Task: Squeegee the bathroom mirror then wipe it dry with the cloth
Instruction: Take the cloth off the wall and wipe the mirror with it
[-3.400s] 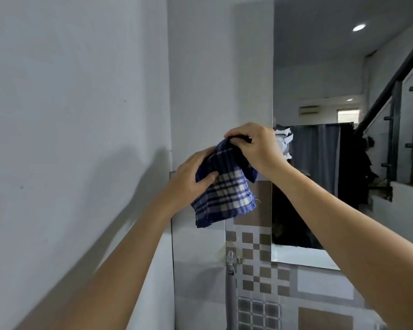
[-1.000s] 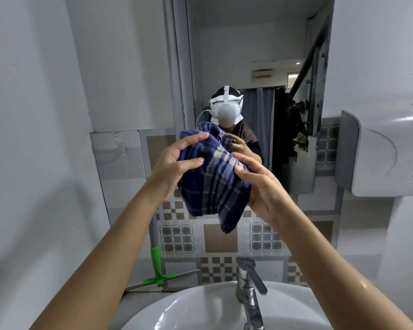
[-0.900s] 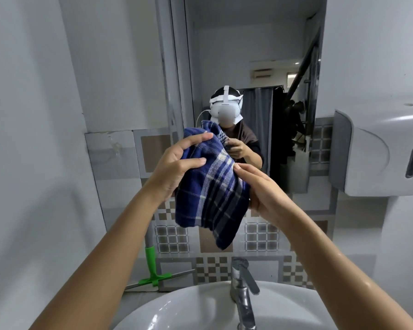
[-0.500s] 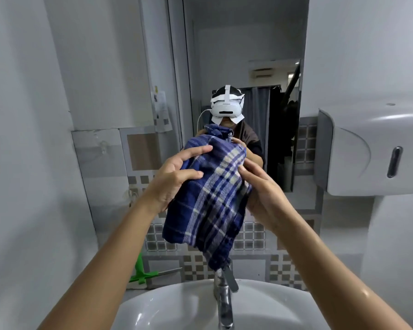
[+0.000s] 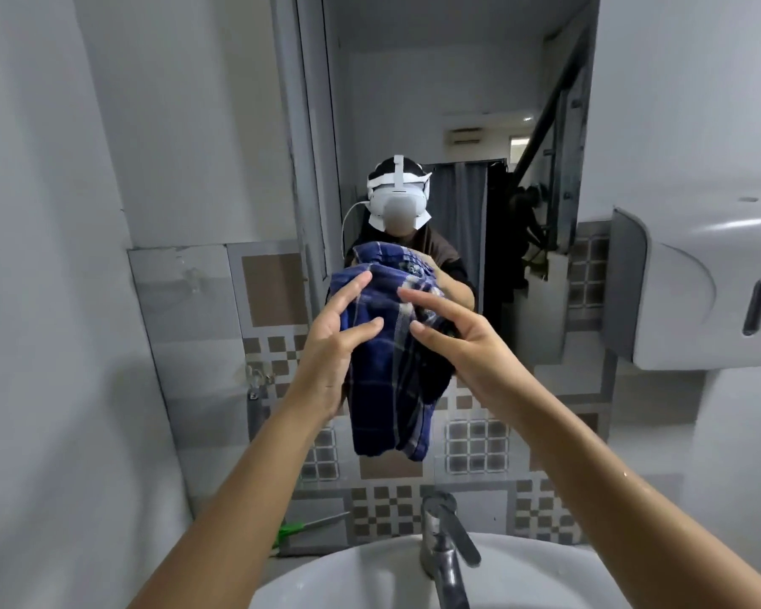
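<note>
Nearest the viewer, rim of a white sink (image 5: 326, 578) with a metal tap (image 5: 444, 547) rising from it. Beside the sink's left edge, lying low against the tiled wall (image 5: 387, 503), a green-handled squeegee (image 5: 299, 531), touched by neither hand. Above the sink, two bare forearms reaching forward. Left hand (image 5: 330, 345) and right hand (image 5: 462, 345) both raised around a blue plaid cloth (image 5: 392, 389), fingers spread and loosely open, palms pressing the bunched fabric between them rather than gripping tight; lower end of the cloth hanging free over the tap. Just behind the cloth, the mirror (image 5: 414, 103), showing a reflected person wearing a white headset (image 5: 398, 200). On the right wall, a white dispenser (image 5: 699, 292). Squeegee set aside suggests that pass is done; cloth not yet spread on the glass, so drying seems left.
</note>
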Demonstrator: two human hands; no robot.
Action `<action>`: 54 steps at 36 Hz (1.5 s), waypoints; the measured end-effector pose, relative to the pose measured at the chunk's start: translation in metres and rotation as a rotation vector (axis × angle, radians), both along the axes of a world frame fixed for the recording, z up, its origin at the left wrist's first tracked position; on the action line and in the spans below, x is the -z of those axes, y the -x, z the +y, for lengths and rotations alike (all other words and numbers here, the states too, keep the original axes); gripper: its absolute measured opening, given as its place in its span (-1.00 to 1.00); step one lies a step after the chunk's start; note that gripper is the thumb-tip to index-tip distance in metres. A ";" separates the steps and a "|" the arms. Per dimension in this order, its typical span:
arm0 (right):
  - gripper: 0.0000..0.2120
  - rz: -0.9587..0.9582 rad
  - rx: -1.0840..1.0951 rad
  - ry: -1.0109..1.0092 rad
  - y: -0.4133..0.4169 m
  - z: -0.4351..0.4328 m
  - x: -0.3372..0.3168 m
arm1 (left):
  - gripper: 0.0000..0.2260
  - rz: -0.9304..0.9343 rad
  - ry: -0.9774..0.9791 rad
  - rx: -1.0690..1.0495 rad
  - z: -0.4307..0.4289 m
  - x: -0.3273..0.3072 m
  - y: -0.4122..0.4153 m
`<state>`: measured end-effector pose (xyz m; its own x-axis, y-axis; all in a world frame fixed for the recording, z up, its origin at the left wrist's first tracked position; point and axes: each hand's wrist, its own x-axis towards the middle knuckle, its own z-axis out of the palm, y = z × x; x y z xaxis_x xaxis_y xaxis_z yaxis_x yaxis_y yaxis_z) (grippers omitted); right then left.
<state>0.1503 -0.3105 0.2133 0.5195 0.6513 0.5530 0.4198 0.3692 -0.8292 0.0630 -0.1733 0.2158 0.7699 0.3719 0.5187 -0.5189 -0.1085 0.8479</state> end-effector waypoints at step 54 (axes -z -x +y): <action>-0.68 -0.452 0.929 -0.478 -0.079 0.052 -0.249 | -0.36 -0.316 -1.056 -0.699 0.093 -0.285 -0.140</action>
